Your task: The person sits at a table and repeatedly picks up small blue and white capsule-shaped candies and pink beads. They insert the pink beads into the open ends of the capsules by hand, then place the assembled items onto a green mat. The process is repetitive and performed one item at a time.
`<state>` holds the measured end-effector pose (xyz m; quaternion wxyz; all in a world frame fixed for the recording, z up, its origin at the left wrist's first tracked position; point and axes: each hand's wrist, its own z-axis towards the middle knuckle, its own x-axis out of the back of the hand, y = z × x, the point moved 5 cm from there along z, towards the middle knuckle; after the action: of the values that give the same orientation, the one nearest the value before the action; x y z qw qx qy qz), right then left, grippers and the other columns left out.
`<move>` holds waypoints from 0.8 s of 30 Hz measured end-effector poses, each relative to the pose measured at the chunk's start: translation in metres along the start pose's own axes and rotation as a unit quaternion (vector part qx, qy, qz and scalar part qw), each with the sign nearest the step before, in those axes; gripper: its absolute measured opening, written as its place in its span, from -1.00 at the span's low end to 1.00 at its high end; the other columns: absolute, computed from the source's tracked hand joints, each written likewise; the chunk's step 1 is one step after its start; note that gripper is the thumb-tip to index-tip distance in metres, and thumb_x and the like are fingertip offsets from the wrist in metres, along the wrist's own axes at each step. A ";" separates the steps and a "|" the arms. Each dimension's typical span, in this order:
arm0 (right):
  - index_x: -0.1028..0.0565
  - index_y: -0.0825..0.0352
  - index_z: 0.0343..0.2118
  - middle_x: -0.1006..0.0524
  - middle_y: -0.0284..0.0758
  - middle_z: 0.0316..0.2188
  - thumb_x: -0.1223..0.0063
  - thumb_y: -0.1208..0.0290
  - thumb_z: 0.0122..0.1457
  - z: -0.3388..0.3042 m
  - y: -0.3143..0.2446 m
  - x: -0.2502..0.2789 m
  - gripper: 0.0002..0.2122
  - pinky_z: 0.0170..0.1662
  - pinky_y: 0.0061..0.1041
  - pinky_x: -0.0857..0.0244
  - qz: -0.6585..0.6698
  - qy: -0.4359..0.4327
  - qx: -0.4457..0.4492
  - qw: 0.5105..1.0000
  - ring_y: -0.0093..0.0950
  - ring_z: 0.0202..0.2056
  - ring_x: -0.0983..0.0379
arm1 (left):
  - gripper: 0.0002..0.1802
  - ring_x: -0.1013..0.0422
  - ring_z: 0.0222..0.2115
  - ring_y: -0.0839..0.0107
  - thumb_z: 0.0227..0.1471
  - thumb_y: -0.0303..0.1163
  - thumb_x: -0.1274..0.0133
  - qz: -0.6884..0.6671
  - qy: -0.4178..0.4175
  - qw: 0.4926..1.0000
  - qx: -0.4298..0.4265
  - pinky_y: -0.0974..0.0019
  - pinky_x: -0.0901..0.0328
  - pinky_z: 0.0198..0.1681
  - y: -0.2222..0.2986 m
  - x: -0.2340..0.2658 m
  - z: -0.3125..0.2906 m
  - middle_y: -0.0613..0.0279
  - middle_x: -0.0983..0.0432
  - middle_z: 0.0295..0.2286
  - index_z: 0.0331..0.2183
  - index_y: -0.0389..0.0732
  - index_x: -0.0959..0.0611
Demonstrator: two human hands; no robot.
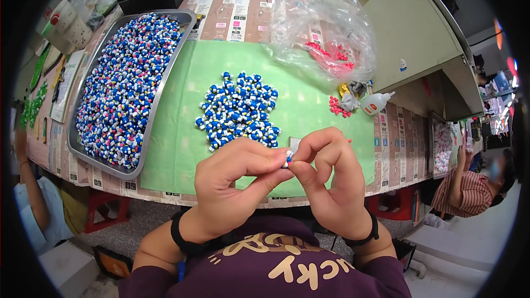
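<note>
Both hands meet over the near edge of the green mat point(182, 132). Left hand point(232, 185) and right hand point(331, 179) are pinched together on one tiny blue-white figure point(288, 158), caught between thumb and forefinger tips of both; most of it is hidden, so its orientation is unclear.

Just beyond the knuckles lies the loose pile point(238, 110) of the same figures. Far to the left of the left hand sits a metal tray point(160, 85) heaped with them. Beyond and right of the right hand: a clear bag point(323, 27) of red parts, a few red bits point(338, 106) on the mat, and a small glue bottle point(376, 102).

Judgement for the step: keep the grip at the fingertips, light and square, so the piece doesn't twist or pop out; hold it over the mat, not past the table edge, so a drop lands near the pile. Elbows in, work close.
</note>
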<state>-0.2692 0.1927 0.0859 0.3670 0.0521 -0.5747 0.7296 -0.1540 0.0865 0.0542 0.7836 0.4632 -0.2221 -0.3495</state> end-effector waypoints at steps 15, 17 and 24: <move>-0.40 0.31 -0.43 -0.47 -0.34 -0.48 -0.10 0.67 -0.04 -0.033 0.079 0.066 -0.85 -0.10 -0.42 -0.18 -0.267 -0.070 -0.112 0.955 -0.36 -0.33 -0.42 | -0.77 -0.36 -0.48 0.63 0.06 -0.66 -0.11 0.334 0.304 0.892 0.009 0.56 -0.36 -0.42 -0.010 0.203 -0.030 0.18 -0.45 -0.21 -0.18 -0.33 -0.54; -0.37 0.29 -0.45 -0.45 -0.35 -0.49 -0.06 0.68 -0.02 -0.033 0.079 0.054 -0.85 -0.09 -0.36 -0.16 -0.282 -0.082 -0.095 0.951 -0.32 -0.34 -0.41 | -0.69 -0.33 -0.48 0.68 0.02 -0.60 -0.19 0.377 0.302 0.875 0.025 0.61 -0.29 -0.46 -0.005 0.189 -0.022 0.24 -0.47 -0.14 -0.14 -0.28 -0.56; -0.36 0.26 -0.47 -0.40 -0.33 -0.54 -0.04 0.66 -0.02 -0.034 0.087 0.042 -0.86 -0.07 -0.32 -0.14 -0.330 -0.103 -0.082 0.935 -0.31 -0.37 -0.38 | -0.74 -0.43 -0.41 0.35 -0.06 -0.56 -0.19 0.247 -0.114 0.962 0.039 0.36 -0.36 -0.39 -0.014 0.048 -0.004 0.19 -0.46 -0.23 -0.23 -0.23 -0.59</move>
<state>-0.3402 0.2363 0.0260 0.5290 0.2833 -0.6175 0.5085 -0.1243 0.0477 0.0408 0.7963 0.3810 -0.4311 -0.1870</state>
